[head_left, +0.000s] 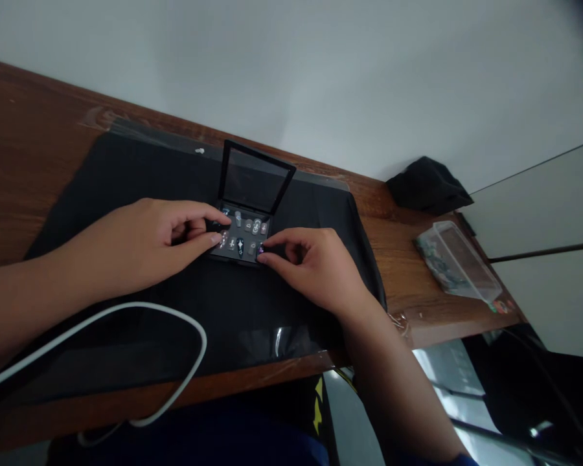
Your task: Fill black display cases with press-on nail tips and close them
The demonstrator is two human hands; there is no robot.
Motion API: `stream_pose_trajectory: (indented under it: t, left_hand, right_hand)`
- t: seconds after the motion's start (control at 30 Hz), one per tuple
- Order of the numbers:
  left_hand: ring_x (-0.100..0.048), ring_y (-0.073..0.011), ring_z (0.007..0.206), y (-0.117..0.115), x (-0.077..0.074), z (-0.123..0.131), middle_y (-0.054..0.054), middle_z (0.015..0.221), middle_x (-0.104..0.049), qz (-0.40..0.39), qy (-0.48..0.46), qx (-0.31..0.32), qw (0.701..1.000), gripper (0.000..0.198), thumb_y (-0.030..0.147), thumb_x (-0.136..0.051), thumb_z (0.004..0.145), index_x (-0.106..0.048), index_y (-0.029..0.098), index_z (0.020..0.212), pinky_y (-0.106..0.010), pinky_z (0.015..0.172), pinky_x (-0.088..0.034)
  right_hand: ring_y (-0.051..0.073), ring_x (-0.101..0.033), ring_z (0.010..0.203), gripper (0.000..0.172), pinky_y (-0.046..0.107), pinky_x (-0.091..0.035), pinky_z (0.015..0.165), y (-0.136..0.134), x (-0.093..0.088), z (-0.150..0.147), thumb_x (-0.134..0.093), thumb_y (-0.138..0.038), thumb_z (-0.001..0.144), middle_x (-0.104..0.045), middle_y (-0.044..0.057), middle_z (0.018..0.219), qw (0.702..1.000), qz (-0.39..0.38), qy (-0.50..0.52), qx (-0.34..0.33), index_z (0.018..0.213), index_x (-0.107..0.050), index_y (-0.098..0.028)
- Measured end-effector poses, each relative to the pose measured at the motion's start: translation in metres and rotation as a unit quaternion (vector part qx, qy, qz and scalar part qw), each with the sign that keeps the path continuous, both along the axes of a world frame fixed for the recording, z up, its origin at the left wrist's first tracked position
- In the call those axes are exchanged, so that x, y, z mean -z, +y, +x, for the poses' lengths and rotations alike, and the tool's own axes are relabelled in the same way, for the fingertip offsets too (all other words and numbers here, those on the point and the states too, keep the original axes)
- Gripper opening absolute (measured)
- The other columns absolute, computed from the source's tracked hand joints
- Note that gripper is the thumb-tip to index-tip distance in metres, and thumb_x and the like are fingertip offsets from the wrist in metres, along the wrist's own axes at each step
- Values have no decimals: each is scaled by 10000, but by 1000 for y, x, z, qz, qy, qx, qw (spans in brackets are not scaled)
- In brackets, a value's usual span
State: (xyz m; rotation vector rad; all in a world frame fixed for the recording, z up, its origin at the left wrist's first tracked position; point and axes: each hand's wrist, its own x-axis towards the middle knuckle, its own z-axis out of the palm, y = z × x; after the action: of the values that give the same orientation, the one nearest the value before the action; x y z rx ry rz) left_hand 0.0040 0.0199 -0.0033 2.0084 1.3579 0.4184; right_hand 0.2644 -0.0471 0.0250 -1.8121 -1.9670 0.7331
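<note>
A clear container (473, 257) and a black object (428, 186) are borne by the wooden tabletop (398, 259). A white cable (138, 305) is curved nearby.

The worktop (24, 149) is brown wood-grain, running from the left edge of the frame to the lower right. A black mat (146, 175) covers its middle, with clear tape (170, 137) along the far edge. On the mat sits an open black case (247, 207), mid-frame. At right, a dark box-like object (427, 186) and a clear tub (471, 259) rest on the wood.

There are two hands (140, 236) (315, 262), one case (261, 156), one cable (205, 340).
</note>
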Motion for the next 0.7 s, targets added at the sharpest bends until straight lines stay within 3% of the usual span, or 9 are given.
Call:
stream_pose_trajectory:
  t: [0.7]
  left_hand:
    - [-593, -167, 449, 0, 2, -1, 21, 583, -680, 55, 5, 15, 998, 422, 675, -672, 806, -934, 424, 1021, -279, 401, -392]
  right_hand:
    - [114, -531, 641, 234, 281, -367, 675, -2, 2, -3, -865, -268, 979, -642, -54, 691, 1000, 5, 3, -17, 1210, -900, -248]
